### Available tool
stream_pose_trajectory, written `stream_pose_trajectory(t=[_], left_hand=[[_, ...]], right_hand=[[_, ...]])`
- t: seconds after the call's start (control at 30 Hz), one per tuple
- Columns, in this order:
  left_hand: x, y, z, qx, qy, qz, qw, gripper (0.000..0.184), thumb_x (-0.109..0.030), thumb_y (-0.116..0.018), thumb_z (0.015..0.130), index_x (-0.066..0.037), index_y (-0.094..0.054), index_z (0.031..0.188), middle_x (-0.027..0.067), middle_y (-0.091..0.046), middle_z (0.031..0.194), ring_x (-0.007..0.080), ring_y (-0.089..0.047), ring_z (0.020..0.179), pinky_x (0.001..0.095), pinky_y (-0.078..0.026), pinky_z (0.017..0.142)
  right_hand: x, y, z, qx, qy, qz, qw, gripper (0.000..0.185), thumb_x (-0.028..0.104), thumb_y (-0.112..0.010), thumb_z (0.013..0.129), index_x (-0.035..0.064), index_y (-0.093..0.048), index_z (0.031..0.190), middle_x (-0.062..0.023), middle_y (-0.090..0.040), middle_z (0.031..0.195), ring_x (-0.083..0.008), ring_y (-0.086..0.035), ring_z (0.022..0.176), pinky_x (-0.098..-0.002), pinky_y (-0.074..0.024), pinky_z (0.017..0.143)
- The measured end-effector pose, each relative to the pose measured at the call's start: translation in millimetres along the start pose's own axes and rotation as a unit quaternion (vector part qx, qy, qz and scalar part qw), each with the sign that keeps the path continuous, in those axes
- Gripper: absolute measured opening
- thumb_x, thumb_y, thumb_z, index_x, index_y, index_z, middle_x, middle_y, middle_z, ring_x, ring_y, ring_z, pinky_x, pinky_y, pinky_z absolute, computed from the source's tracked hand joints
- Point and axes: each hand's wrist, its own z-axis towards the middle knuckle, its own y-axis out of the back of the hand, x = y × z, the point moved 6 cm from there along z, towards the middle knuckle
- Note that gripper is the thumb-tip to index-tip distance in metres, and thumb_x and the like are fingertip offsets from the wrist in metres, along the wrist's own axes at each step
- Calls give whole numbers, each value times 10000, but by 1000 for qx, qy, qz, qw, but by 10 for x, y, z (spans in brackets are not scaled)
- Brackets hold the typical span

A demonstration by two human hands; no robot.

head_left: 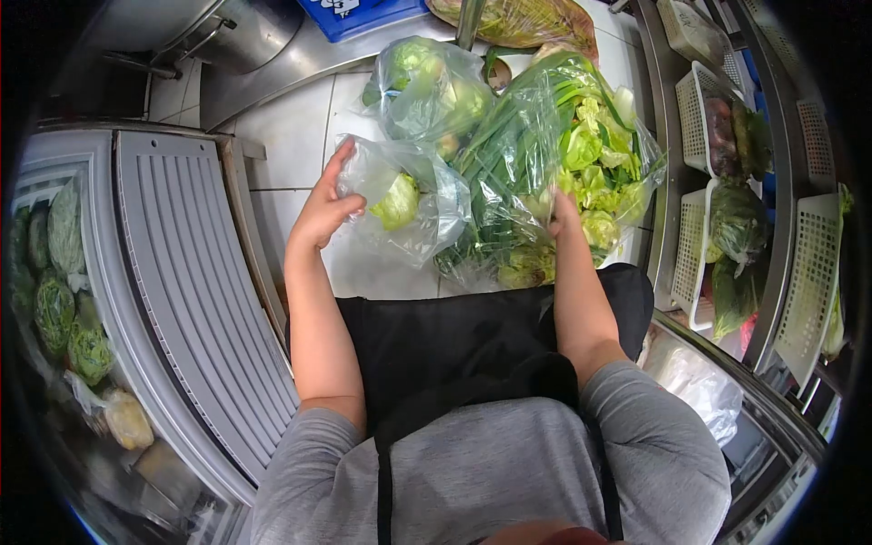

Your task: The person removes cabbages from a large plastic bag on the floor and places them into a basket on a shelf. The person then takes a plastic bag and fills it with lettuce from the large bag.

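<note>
My left hand [325, 204] is at the left edge of a small clear plastic bag [436, 213], index finger and thumb spread apart against the plastic. Inside that bag sits one pale green lettuce head [396, 202]. My right hand [564, 214] is at a large clear plastic bag [527, 136], its fingers closed on the plastic; the fingertips are partly covered. Long green leek-like stalks [495, 173] fill the left of the large bag, and loose lettuce [595, 150] fills the right. Behind, a tied bag of round green vegetables [431, 86] rests on the tiled floor.
A grey ribbed panel [186, 263] and a glass-fronted fridge with vegetables [64, 309] stand at left. Racks with white baskets [695, 136] line the right. A metal pot [245, 36], a blue crate [363, 16] and a wrapped leafy bundle [527, 23] are at the back.
</note>
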Motion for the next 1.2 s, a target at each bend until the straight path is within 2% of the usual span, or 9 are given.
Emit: stream_pose_trajectory(t=[0.1, 0.17, 0.23, 0.4, 0.6, 0.7, 0.93, 1.03, 1.2], left_hand=[[10, 82, -24, -18, 5, 16, 1000, 803, 52, -498, 594, -134, -270, 1341, 79, -302, 1347, 93, -502, 726, 225, -421, 624], [7, 150, -79, -14, 30, 2, 999, 780, 56, -501, 601, -135, -295, 1329, 68, -359, 1298, 93, -505, 733, 221, -424, 640], [-6, 201, -134, -17, 19, 12, 1000, 767, 54, -505, 605, -134, -306, 1322, 64, -377, 1277, 94, -508, 727, 219, -426, 649], [-18, 220, -162, -13, 2, 10, 1000, 745, 45, -518, 612, -129, -325, 1311, 79, -385, 1264, 104, -523, 720, 221, -434, 676], [27, 268, -179, -20, -7, 10, 1000, 755, 33, -526, 613, -129, -311, 1318, 88, -355, 1293, 110, -526, 730, 234, -432, 692], [9, 268, -197, -6, 11, 12, 1000, 765, 35, -516, 611, -128, -296, 1325, 84, -331, 1314, 106, -520, 722, 239, -429, 690], [-85, 155, -147, 21, -31, -13, 999, 841, 87, -465, 580, -130, -230, 1357, 56, -225, 1394, 130, -500, 932, 225, -429, 675], [-108, 150, -123, 15, -31, -4, 999, 861, 81, -454, 567, -134, -215, 1365, 65, -219, 1401, 153, -316, 1210, 217, -392, 794], [-120, 145, -117, 23, -47, 22, 998, 855, 81, -451, 564, -133, -228, 1361, 69, -218, 1401, 183, -296, 1236, 242, -331, 903]], right_hand=[[120, 141, 12, 54, -29, 93, 994, 965, 175, -691, 631, 161, -62, 1362, -169, -347, 1266, -354, -470, 1018, -522, -444, 749], [390, 336, -345, -141, 29, 70, 987, 926, 161, -680, 638, 138, -91, 1351, -172, -373, 1239, -340, -482, 1008, -493, -452, 770], [732, 435, -549, -181, 232, 138, 946, 618, 172, -633, 702, 42, -323, 1221, -152, -467, 1113, -290, -537, 927, -429, -501, 724], [1428, -40, -1209, -67, 378, -10, 923, 598, 134, -636, 656, 3, -361, 1171, -118, -514, 1030, -209, -520, 901, -331, -451, 713], [690, 216, -742, 34, 52, 151, 987, 428, 173, -563, 727, 51, -433, 1117, -83, -527, 1011, -222, -514, 886, -359, -432, 726], [818, 141, -863, 86, 68, 317, 942, 377, 181, -537, 747, 82, -457, 1102, -86, -516, 1022, -227, -497, 900, -382, -413, 740], [1480, 57, -1542, -2, 232, 110, 966, 494, 89, -558, 694, 85, -374, 1152, -85, -503, 1037, -219, -505, 946, -394, -437, 756], [1152, -546, -1480, 200, 162, 128, 958, 480, 68, -525, 704, 68, -375, 1160, -90, -513, 1045, -217, -542, 924, -389, -473, 741], [98, -1857, -1869, 294, 159, 7, 942, 560, 150, -656, 706, 38, -383, 1182, -112, -514, 1066, -247, -541, 951, -338, -467, 814]])
